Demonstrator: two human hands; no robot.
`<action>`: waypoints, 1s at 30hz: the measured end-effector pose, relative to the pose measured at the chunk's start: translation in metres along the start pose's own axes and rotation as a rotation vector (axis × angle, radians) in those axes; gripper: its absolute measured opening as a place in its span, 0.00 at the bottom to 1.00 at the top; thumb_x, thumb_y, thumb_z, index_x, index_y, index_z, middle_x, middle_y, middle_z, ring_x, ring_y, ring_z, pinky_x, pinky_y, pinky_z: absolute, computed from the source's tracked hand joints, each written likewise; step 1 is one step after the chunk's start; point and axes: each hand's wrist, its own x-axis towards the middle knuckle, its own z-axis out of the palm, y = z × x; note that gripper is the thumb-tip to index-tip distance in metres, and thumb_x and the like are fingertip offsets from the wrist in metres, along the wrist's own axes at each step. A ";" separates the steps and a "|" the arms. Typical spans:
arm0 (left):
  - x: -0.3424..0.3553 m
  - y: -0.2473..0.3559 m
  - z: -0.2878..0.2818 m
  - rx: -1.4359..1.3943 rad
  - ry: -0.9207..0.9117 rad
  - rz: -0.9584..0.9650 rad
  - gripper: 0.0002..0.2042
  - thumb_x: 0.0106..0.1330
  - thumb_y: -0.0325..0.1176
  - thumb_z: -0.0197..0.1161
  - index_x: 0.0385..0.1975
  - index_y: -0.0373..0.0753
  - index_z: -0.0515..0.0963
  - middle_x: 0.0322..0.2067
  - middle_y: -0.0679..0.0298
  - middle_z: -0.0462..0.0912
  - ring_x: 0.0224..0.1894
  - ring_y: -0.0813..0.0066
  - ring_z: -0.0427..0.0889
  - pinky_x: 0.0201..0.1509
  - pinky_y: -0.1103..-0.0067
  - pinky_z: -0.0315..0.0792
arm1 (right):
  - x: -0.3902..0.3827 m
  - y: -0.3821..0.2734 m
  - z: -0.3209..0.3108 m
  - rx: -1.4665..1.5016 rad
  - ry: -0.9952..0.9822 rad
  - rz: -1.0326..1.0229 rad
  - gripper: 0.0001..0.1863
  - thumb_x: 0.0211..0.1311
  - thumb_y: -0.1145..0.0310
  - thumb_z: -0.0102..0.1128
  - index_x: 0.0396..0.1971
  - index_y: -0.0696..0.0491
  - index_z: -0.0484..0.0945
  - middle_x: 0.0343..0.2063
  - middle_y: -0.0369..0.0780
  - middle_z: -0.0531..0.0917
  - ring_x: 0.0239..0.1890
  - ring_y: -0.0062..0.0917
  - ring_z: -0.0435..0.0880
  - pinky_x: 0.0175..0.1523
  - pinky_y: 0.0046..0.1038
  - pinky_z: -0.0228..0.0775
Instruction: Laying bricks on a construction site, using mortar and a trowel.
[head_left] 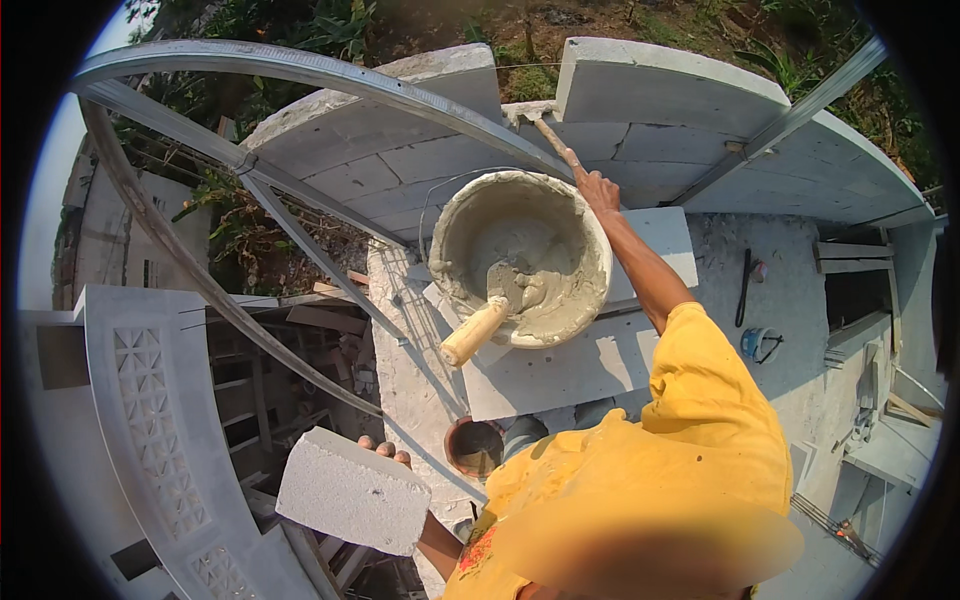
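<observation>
My left hand (388,452) grips a pale grey lightweight concrete block (352,490), its fingertips showing over the far edge. My right hand (598,190) is closed round a long wooden-handled tool (558,145). That tool reaches into a gap between two blocks on top of the block wall (420,140); its working end is too small to make out. Between my arms stands a round bucket (450,290) coated with grey mortar (540,285). A trowel (476,330) leans in it, blade in the mortar, its wooden handle over the near rim.
Blocks (560,365) lie beneath the bucket. A small brown pot (473,447) stands by my feet. Metal frame bars (300,220) cross the left and upper area. At the right are a dark rod (743,288) and a small paint-stained can (762,345). The ledge drops away at the left.
</observation>
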 end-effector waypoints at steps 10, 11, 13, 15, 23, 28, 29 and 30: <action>-0.004 -0.005 0.007 -0.017 -0.025 -0.027 0.25 0.66 0.38 0.63 0.60 0.37 0.67 0.55 0.49 0.66 0.57 0.48 0.70 0.61 0.53 0.68 | 0.013 -0.015 -0.005 0.203 -0.011 0.013 0.36 0.66 0.61 0.55 0.71 0.26 0.53 0.35 0.48 0.85 0.38 0.49 0.86 0.42 0.51 0.76; -0.003 -0.004 0.003 0.017 -0.035 -0.008 0.25 0.65 0.38 0.63 0.61 0.37 0.67 0.56 0.49 0.66 0.57 0.48 0.70 0.60 0.53 0.68 | 0.004 -0.020 -0.009 0.330 -0.063 0.048 0.35 0.66 0.59 0.54 0.71 0.27 0.53 0.40 0.49 0.86 0.42 0.50 0.85 0.47 0.51 0.74; -0.003 -0.007 -0.003 0.012 -0.036 -0.019 0.25 0.65 0.38 0.63 0.61 0.37 0.67 0.56 0.49 0.66 0.57 0.48 0.70 0.60 0.53 0.68 | -0.013 -0.023 -0.011 0.498 -0.001 0.079 0.34 0.66 0.59 0.55 0.71 0.31 0.55 0.42 0.50 0.85 0.44 0.49 0.84 0.50 0.49 0.74; -0.010 -0.004 -0.005 0.011 -0.042 -0.028 0.26 0.65 0.38 0.63 0.61 0.37 0.67 0.56 0.50 0.66 0.57 0.48 0.70 0.60 0.53 0.68 | -0.015 -0.020 -0.006 0.674 0.055 0.100 0.33 0.66 0.58 0.55 0.71 0.34 0.58 0.45 0.51 0.84 0.46 0.49 0.84 0.52 0.47 0.73; 0.006 -0.031 -0.003 -0.161 -0.061 -0.102 0.27 0.64 0.38 0.64 0.61 0.38 0.66 0.57 0.51 0.65 0.58 0.50 0.68 0.61 0.55 0.67 | -0.004 0.009 -0.005 0.897 0.151 -0.013 0.30 0.67 0.56 0.54 0.67 0.47 0.65 0.57 0.50 0.77 0.60 0.48 0.75 0.63 0.39 0.66; 0.019 -0.044 0.003 -0.185 -0.090 -0.115 0.29 0.62 0.38 0.65 0.62 0.37 0.65 0.58 0.52 0.64 0.57 0.52 0.67 0.59 0.57 0.67 | -0.011 0.033 0.006 0.732 0.332 -0.079 0.29 0.68 0.55 0.54 0.67 0.46 0.66 0.44 0.49 0.84 0.44 0.42 0.85 0.50 0.37 0.76; 0.018 -0.042 0.003 -0.192 -0.109 -0.117 0.29 0.62 0.38 0.66 0.62 0.37 0.64 0.58 0.52 0.63 0.57 0.53 0.66 0.59 0.57 0.67 | -0.020 0.032 -0.008 0.730 0.317 -0.076 0.29 0.68 0.55 0.54 0.67 0.46 0.66 0.44 0.49 0.84 0.44 0.42 0.85 0.50 0.37 0.76; 0.016 -0.043 0.005 -0.191 -0.094 -0.118 0.29 0.62 0.38 0.66 0.62 0.37 0.64 0.58 0.52 0.63 0.57 0.53 0.66 0.59 0.57 0.67 | -0.024 0.036 -0.025 1.045 -0.009 0.094 0.27 0.70 0.54 0.53 0.67 0.44 0.66 0.34 0.42 0.81 0.33 0.31 0.81 0.38 0.31 0.74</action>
